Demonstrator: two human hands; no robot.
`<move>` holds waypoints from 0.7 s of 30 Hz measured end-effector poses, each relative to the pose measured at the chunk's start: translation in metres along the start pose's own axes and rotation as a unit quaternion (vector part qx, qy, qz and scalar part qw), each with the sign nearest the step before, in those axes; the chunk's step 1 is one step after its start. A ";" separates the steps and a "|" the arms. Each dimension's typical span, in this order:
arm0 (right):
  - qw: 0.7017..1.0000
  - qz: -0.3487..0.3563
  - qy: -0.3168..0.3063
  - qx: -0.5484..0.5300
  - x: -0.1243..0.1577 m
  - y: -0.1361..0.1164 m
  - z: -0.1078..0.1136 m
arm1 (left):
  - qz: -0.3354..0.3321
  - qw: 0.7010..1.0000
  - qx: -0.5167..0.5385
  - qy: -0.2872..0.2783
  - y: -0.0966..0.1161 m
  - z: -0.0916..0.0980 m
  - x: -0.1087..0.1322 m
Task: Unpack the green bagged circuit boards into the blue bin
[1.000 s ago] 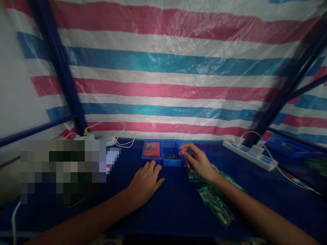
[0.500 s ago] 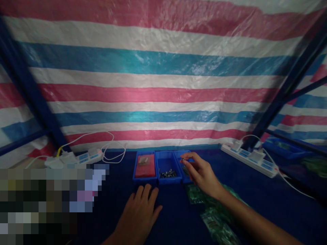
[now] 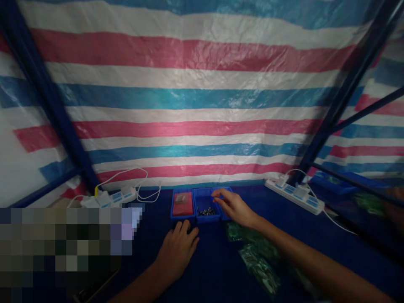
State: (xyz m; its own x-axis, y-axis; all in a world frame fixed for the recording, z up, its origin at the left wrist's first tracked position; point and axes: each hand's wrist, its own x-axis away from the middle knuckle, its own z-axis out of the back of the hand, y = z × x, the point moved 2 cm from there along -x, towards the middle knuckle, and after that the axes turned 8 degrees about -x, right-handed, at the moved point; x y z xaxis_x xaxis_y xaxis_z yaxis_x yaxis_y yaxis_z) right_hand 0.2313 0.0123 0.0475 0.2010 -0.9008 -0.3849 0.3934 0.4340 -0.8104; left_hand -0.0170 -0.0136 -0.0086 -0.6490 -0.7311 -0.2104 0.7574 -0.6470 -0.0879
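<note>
My right hand [image 3: 235,207] hovers over the right part of the middle blue bin [image 3: 208,218], thumb and fingertips brought together in a pinch. Whatever lies between the fingertips is too small to make out. Small metal parts [image 3: 206,211] lie in a heap at the front of that bin. A third blue bin [image 3: 225,216] is mostly hidden behind my right hand. On the dark blue tabletop, just in front of the left bin [image 3: 183,218], rests my left hand [image 3: 178,246], fingers apart and slightly bent, holding nothing visible. That bin contains a red flat pack [image 3: 183,208] with a small clear bag on top.
Green-tinted plastic packets [image 3: 260,269] lie under and beside my right forearm. White power strips [image 3: 295,195] with plugs and cables sit at the back right and back left. Blue metal posts and a striped plastic sheet [image 3: 202,97] stand behind. A blurred-out area covers the lower left.
The view has tilted up a little. My right hand has moved left from the right bin to over the middle bin. My left hand stays in front of the left bin, fingers slightly more bent.
</note>
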 end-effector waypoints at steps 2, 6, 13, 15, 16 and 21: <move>0.999 0.008 -0.033 0.008 -0.013 -0.012 0.004 | -0.011 1.000 -0.003 0.023 -0.002 0.005 0.001; 1.000 0.021 -0.011 -0.012 -0.027 -0.029 0.007 | -0.018 0.999 -0.019 0.047 -0.006 0.008 0.002; 0.993 0.019 0.061 -0.094 -0.030 -0.038 0.001 | -0.051 0.997 -0.016 0.049 -0.005 0.008 0.001; 0.985 -0.010 0.104 -0.139 -0.022 -0.037 -0.012 | -0.039 0.999 -0.020 0.031 -0.005 0.009 -0.001; 0.979 -0.025 0.122 -0.161 -0.015 -0.036 -0.023 | -0.035 0.999 -0.023 0.029 -0.004 0.009 -0.001; 0.970 -0.055 0.112 -0.210 0.042 -0.032 -0.079 | -0.028 0.999 -0.023 0.033 -0.006 0.004 0.000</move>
State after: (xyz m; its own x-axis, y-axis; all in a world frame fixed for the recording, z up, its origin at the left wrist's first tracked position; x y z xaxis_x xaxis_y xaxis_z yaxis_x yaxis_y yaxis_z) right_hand 0.1561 -0.0403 0.0219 -0.0393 -0.9421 -0.3330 -0.0081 0.3335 -0.9427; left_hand -0.0212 -0.0106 -0.0045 -0.6857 -0.6771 -0.2670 0.7233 -0.6749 -0.1459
